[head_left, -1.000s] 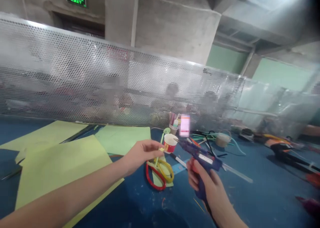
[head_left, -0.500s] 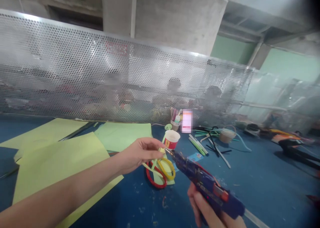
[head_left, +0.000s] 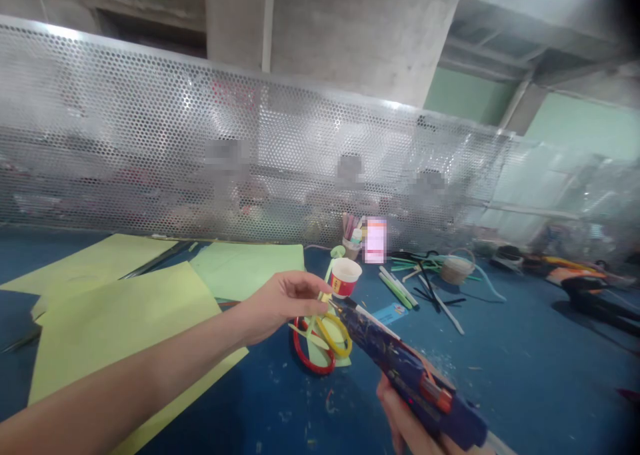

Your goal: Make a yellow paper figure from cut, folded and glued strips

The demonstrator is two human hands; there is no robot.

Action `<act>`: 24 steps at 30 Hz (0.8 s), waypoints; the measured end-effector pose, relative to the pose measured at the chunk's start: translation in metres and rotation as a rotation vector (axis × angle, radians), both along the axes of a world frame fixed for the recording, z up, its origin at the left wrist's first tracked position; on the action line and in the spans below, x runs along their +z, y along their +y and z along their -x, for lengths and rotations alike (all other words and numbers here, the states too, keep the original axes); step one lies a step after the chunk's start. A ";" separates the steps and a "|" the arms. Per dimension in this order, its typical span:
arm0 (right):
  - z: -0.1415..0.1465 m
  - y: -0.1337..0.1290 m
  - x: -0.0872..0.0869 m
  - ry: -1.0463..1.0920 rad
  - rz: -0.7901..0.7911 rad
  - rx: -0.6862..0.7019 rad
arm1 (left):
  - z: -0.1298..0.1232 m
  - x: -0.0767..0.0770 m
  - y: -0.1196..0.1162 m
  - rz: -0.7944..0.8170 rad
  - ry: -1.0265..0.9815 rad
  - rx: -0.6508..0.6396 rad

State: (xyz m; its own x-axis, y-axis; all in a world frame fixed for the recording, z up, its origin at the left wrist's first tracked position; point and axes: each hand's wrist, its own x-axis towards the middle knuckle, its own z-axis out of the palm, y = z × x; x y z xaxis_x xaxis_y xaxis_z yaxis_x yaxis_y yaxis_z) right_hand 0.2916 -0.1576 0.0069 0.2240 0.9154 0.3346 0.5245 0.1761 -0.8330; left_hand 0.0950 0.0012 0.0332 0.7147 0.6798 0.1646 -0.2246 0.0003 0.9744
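Observation:
My right hand grips a dark blue hot glue gun, a clear glue stick poking out of its rear. Its nozzle points up and left, right at the fingertips of my left hand. Thumb and forefinger there pinch a small pale yellow piece, mostly hidden, that looks like paper. Just below lie scissors with a red and a yellow handle loop, their blades not visible. Pale green strips and a scrap of paper lie around the loops. Behind the fingertips stands a red and white paper cup.
Large yellow sheets and a green sheet cover the left of the blue table. Beyond are a lit phone, pens, dark and pale sticks, and a small basket. A perforated metal screen runs behind.
The glue gun's front has shifted slightly left and turned a little, its nozzle staying at my left fingertips. My left hand has hardly moved and keeps its pinch.

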 end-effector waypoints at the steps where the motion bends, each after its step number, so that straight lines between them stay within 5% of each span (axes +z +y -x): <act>1: 0.000 0.000 0.001 -0.004 -0.003 -0.011 | 0.000 0.000 0.000 -0.002 0.000 -0.001; 16: 0.001 0.001 -0.005 -0.068 0.008 -0.047 | 0.000 0.002 -0.001 -0.016 -0.011 0.017; 24: -0.002 0.000 0.000 -0.289 -0.137 -0.004 | -0.001 0.000 0.001 -0.019 -0.012 0.006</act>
